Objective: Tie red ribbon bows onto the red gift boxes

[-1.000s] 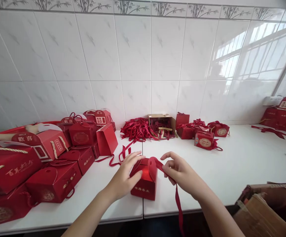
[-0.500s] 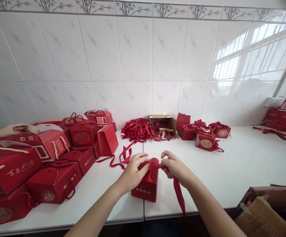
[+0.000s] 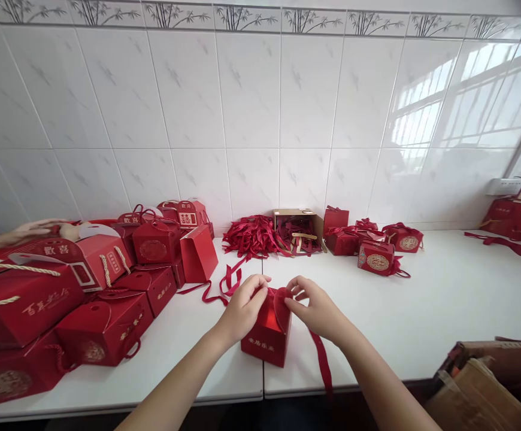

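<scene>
A small red gift box point(image 3: 267, 335) with gold characters stands upright near the front edge of the white table. My left hand point(image 3: 247, 302) is at the left of its top, thumb and index finger closed together; what they grip is too small to make out. On the right of the lid, my right hand point(image 3: 312, 305) pinches at the rounded flap, its fingertips close together, and what lies between them is hidden. A red ribbon point(image 3: 321, 359) runs from behind my right hand and hangs over the table edge.
Red boxes point(image 3: 108, 326) are stacked at left, where another person's hand point(image 3: 31, 230) reaches in. Behind are a ribbon pile point(image 3: 254, 236), an open carton point(image 3: 317, 224) and tied boxes point(image 3: 376, 257). A cardboard box point(image 3: 480, 383) is at lower right.
My right hand has moved left onto the flap and no longer visibly pinches the ribbon, which hangs behind it. The other person's hand has shifted. The view has turned slightly left.
</scene>
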Available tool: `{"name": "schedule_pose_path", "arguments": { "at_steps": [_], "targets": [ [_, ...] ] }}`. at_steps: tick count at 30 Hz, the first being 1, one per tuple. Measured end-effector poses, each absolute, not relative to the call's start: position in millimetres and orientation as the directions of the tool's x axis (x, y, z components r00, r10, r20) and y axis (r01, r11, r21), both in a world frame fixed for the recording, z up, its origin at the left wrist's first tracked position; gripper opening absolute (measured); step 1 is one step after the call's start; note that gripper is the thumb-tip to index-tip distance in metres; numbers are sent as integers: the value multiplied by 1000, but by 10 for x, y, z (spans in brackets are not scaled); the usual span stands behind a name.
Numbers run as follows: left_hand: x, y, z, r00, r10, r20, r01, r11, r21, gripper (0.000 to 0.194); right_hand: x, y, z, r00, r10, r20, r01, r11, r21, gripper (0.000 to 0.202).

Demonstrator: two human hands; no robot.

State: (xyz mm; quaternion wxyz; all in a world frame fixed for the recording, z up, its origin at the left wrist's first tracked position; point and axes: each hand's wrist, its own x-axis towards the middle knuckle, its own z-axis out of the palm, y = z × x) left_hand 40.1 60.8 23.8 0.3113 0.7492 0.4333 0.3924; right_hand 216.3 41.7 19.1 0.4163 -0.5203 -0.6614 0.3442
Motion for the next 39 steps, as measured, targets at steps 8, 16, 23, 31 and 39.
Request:
{"name": "schedule_pose_path", "arguments": {
  "at_steps": [8,16,23,31,39],
  "targets": [
    [404,442,485,271,862,428,438,-506,743,19,2025,450,332,-215,848,485,309,530,-790,15],
    [208,476,138,203,902,382,564,-427,707,36,2259,48,760,112,761,640,105,631,-769,12],
    [283,530,-46,142,978,154,360,-196,912,46,2460,-617,1006,529,365,766,267,786,-558,11],
    [421,266,69,167,985,51,238,-90,967,49,2326,-186,745,7,886,464,327,436,-838,25],
    [485,175,15,209,978,-21,138,-8,990,54,2038,365,333,-301,936,182,435,305,-847,20]
  ]
}}
